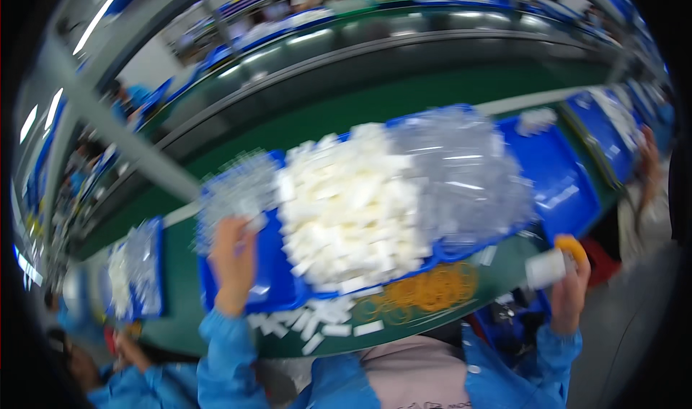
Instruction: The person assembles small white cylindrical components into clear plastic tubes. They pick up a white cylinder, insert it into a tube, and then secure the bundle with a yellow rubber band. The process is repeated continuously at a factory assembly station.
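My left hand (234, 261) reaches over a blue tray (270, 265) at the left, its fingertips at a heap of clear plastic pieces (234, 189). Blur hides whether those fingers hold anything. At the right, my right hand (569, 293) is closed on a small white block (546, 268), raised near the table's edge. A yellow-orange curved thing (571, 249) shows at the fingertips of that hand; I cannot make out its kind. Between the hands, white blocks (353, 207) fill a blue tray, and clear plastic bags or sleeves (461, 178) are piled beside them.
Orange rubber bands (432, 290) and loose white strips (317, 322) lie along the near edge of the green table (173, 315). A blue tray (551, 171) holds a small white bundle at its far end. Co-workers' hands (649, 156) show at the right and lower left (130, 351).
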A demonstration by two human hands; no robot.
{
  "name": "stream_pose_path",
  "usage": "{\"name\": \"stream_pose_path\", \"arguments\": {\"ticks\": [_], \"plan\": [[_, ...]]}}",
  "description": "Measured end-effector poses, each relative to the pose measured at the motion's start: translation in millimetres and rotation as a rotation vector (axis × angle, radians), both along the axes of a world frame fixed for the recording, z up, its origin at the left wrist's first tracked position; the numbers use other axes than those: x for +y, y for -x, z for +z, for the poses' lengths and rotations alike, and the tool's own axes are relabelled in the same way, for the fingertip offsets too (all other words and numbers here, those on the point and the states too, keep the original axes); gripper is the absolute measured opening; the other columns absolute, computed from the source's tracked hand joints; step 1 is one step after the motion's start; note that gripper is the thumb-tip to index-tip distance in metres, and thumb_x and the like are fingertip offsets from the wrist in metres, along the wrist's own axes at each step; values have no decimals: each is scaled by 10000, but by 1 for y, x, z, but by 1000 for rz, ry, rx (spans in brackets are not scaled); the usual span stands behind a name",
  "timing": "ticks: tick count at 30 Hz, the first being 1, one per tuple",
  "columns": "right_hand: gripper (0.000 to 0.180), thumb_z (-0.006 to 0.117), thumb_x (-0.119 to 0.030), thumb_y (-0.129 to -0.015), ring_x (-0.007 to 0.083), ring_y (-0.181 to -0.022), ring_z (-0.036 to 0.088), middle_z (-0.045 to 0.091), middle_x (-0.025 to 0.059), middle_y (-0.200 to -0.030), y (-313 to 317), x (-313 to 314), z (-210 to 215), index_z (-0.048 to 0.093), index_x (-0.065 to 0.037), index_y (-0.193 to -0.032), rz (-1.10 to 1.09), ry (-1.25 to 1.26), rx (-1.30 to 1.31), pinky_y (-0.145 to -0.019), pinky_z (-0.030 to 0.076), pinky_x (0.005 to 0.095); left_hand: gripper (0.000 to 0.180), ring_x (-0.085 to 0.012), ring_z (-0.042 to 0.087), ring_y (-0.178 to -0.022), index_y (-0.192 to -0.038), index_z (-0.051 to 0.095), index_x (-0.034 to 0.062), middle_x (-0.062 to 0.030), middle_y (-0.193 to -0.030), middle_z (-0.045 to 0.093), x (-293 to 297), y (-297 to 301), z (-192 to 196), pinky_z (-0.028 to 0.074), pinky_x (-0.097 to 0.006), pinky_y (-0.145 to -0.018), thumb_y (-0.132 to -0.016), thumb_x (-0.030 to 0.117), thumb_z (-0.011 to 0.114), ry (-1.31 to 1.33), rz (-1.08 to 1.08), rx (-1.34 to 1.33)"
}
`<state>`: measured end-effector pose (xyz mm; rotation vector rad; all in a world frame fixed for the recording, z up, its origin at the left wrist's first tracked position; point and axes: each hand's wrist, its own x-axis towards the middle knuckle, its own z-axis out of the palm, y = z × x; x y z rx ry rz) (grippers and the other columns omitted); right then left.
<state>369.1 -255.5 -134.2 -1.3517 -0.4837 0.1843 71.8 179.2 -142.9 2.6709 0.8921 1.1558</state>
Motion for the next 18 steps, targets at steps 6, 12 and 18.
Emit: {"name": "stream_pose_path", "arguments": {"ticks": [6, 12, 18], "plan": [[412, 643, -92, -828, 140, -977, 569, 583, 76, -1103, -115, 26, 19, 535, 4, -1214, -118, 127, -147, -884, 436, 268, 442, -114, 541, -831, -1302, 407, 31, -58, -1013, 549, -66, 80, 25, 466, -234, -695, -916, 173, 567, 916, 72, -842], [375, 714, -182, -748, 202, -851, 594, 535, 82, -1039, -216, 84, 9, 613, -21, -1071, -176, 475, -555, -744, 493, 310, 309, -210, 558, -915, -1188, 446, 9, -104, -1034, 550, -123, 69, 11, 498, -331, -753, -917, 136, 525, 917, 6, -786], [424, 731, -317, -693, 315, -1043, 512, 537, 113, -1113, -271, 139, -23, 656, -69, -1028, -335, 865, -920, -923, 385, 424, 182, -180, 553, -847, -1057, 468, 59, -62, -919, 539, -155, 45, 14, 502, -341, -733, -894, 84, 548, 1042, -61, -852]]}}
